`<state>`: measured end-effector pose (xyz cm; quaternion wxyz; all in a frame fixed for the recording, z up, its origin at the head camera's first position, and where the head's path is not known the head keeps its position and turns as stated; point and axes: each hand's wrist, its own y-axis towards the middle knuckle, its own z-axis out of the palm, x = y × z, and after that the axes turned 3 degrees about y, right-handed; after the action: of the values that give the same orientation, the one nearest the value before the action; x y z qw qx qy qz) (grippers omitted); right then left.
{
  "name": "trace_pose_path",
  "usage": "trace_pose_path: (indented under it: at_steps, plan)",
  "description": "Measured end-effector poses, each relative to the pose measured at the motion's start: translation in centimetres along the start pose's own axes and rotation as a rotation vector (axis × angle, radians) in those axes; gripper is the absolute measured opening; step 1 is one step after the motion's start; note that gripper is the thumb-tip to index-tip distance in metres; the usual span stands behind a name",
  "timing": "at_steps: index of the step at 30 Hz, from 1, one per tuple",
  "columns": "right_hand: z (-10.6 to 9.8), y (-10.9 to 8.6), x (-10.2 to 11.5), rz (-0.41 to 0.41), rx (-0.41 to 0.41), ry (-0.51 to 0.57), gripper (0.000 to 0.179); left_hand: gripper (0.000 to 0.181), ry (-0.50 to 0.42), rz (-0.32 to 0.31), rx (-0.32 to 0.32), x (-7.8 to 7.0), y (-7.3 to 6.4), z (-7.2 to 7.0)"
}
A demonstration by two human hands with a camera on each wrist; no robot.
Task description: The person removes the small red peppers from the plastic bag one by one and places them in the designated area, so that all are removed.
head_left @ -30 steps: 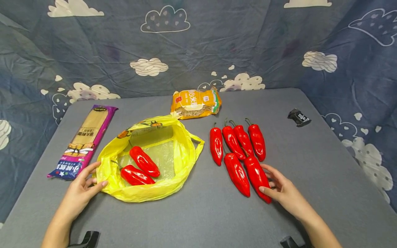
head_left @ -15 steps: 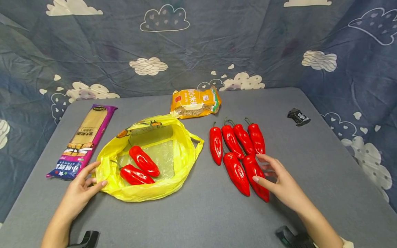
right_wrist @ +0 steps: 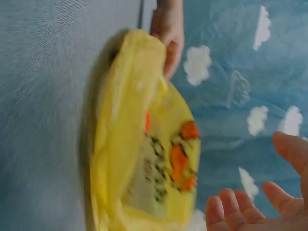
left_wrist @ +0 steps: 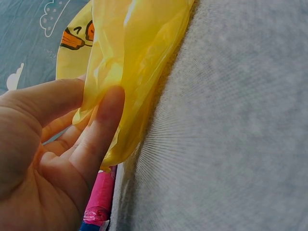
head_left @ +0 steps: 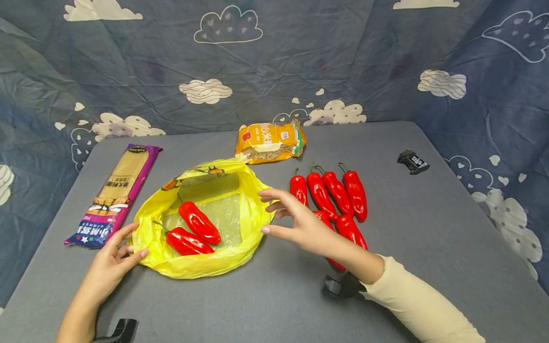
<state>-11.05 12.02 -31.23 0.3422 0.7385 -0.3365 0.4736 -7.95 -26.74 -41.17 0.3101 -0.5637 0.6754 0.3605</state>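
Note:
A yellow plastic bag [head_left: 206,269] sits with its mouth spread wide, and two glossy red peppers [head_left: 199,223] lie inside. My left hand [head_left: 113,259] pinches the bag's left edge; the left wrist view shows thumb and fingers on either side of the thin film [left_wrist: 144,72]. At the bag's right rim, my right hand [head_left: 296,221] hovers with fingers spread and nothing in them, as the right wrist view also shows. Several more red peppers [head_left: 355,195] lie in two rows right of the bag, the nearer ones partly hidden by my right hand and forearm.
A purple-edged pack of noodles [head_left: 117,190] lies left of the bag. Behind it stands an orange food packet [head_left: 271,143]. A small black wrapped item [head_left: 413,162] rests at the far right of the grey table [head_left: 429,224]. A cloud-patterned cloth hangs behind.
My right hand has left the near right pepper, which stays on the table, and moved left to the bag's right rim. My left hand keeps its hold on the bag.

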Motion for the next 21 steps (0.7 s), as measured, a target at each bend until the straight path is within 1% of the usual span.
trace_pose_path:
  at_steps: [2,3,7,9,10,16,21]
  plan:
    - [1.2,1.4,0.3,0.026,0.059,0.039,0.057,0.060,0.007,-0.005,0.001,0.0,0.0,0.0]
    - [1.8,2.1,-0.2,0.038,0.089,0.052,0.057,0.061,0.011,-0.007,0.002,0.0,0.0,0.0]
    - [4.1,4.4,-3.2,0.061,0.202,0.051,0.060,0.061,0.009,-0.002,0.002,0.1,0.0,0.0]
    - [5.2,5.3,-4.7,0.057,0.241,0.029,0.060,0.061,0.000,0.009,0.000,0.1,0.0,0.0]
    - [5.6,5.7,-5.0,0.061,0.255,0.023,0.060,0.061,-0.003,0.013,-0.001,0.1,0.1,0.0]
    - [8.0,7.7,-6.5,0.118,0.284,0.006,0.058,0.062,-0.008,0.017,-0.002,0.0,0.0,0.0]
    - [9.2,8.8,-7.3,0.159,0.289,-0.029,0.055,0.062,-0.014,0.021,-0.002,0.0,0.0,0.0]
